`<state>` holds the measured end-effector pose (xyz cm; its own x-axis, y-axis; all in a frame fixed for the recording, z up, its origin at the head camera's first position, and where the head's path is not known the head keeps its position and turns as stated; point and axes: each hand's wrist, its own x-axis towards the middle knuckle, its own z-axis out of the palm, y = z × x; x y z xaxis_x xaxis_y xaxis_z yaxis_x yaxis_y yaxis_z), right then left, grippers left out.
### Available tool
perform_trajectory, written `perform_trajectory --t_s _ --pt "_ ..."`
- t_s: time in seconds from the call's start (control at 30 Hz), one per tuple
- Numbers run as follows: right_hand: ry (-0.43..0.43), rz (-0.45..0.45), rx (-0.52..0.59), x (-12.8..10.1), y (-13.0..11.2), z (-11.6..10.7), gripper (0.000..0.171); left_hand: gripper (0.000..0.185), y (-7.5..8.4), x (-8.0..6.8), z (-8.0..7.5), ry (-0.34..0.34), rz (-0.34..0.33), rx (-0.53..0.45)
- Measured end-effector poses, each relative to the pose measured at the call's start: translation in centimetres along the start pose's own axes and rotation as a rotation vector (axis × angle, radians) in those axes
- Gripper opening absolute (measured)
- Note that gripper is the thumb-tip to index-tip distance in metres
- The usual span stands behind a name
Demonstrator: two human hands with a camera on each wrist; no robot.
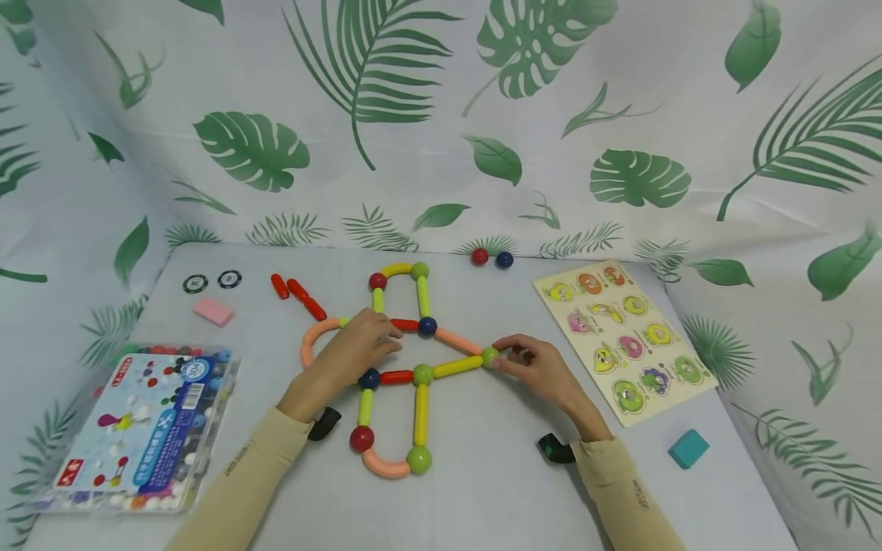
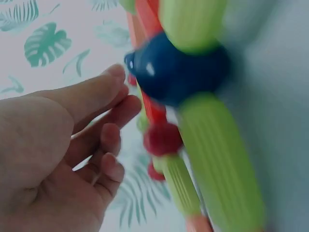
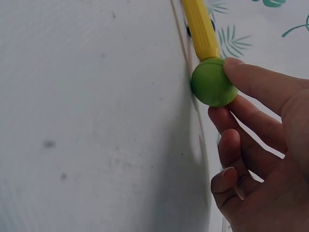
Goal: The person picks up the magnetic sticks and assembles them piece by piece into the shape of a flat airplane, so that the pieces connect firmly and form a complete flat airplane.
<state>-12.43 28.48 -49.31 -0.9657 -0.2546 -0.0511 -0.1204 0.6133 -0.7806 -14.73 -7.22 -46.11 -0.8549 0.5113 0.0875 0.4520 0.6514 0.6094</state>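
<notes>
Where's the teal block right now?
In the head view the teal block lies alone on the table's right side, just below the puzzle board and right of the right hand.

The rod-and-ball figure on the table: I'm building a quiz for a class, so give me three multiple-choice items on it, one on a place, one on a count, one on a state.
1. Where does the puzzle board lie?
A. right of the figure
B. left of the figure
C. under the figure

2. How many loose balls lie at the table's far edge?
A. one
B. two
C. four

3. What does the right hand do?
A. lies flat on the table
B. holds the teal block
C. pinches a green ball

Key: 1 A, the board sits right of the figure. 2 B, a red ball and a blue ball lie there. 3 C, its fingertips close on the green ball at the yellow rod's end.
</notes>
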Motion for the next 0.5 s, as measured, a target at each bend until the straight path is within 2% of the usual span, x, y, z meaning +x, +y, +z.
perform_trajectory --t_s 0.1,0.2,0.37,0.5 --pt "0.001 -0.006 -0.002 0.1 0.0 0.0 0.030 0.020 -1.0 -2.0 -0.7 -0.004 -0.051 -0.009" --pt "0.011 -0.011 -0.007 0.3 -0.2 0.2 0.029 0.020 -1.7 -3.2 -0.9 -0.019 -0.079 -0.039" --pt "0.011 -0.006 0.000 0.6 -0.9 0.9 0.029 0.028 -2.1 -4.1 -0.7 -0.065 -0.080 -0.083" --pt "-0.007 -0.001 -0.006 0.9 -1.5 1.6 0.029 0.031 -2.2 -4.5 -0.5 -0.098 -0.054 -0.072"
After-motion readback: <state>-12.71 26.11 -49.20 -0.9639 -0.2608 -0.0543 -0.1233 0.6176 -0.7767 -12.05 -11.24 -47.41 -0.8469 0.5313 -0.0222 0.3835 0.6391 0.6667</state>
